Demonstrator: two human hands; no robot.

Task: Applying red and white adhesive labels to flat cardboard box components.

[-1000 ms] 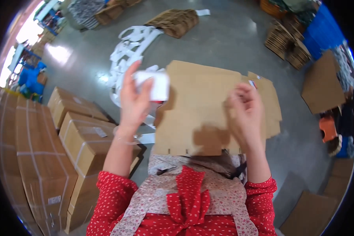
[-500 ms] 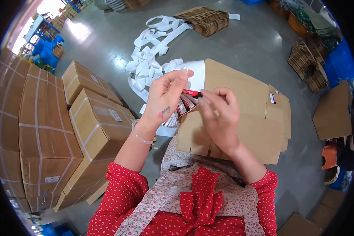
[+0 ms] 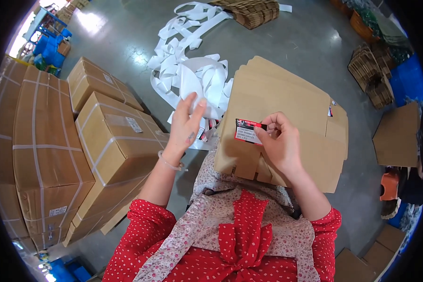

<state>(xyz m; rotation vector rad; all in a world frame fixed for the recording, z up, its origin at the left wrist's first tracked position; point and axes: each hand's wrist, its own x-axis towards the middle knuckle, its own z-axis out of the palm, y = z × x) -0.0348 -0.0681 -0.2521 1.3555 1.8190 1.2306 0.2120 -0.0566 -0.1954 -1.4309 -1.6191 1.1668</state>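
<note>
My right hand [image 3: 283,141] pinches a small red, black and white label [image 3: 246,134] by its right edge. The label is held above a stack of flat cardboard cartons [image 3: 286,101] lying in front of me. To its left, my left hand [image 3: 184,128] is raised with thumb and fingers apart, with no object visible in its grasp. Just beyond its fingertips a white backing strip [image 3: 191,84] curls up. More red and black labels [image 3: 207,131] show partly behind that hand, beside the cartons' left edge.
Long loops of white strip [image 3: 171,58] spread over the grey floor ahead. Beyond them lies a bundle of folded cardboard [image 3: 256,13]. Strapped cartons [image 3: 122,136] are stacked on the left. At right stand more folded cardboard [image 3: 369,70] and an orange item [image 3: 389,185].
The label has come away from the strip in my right hand and now faces up over the cartons. My left hand has moved slightly left and down, its fingers parting.
</note>
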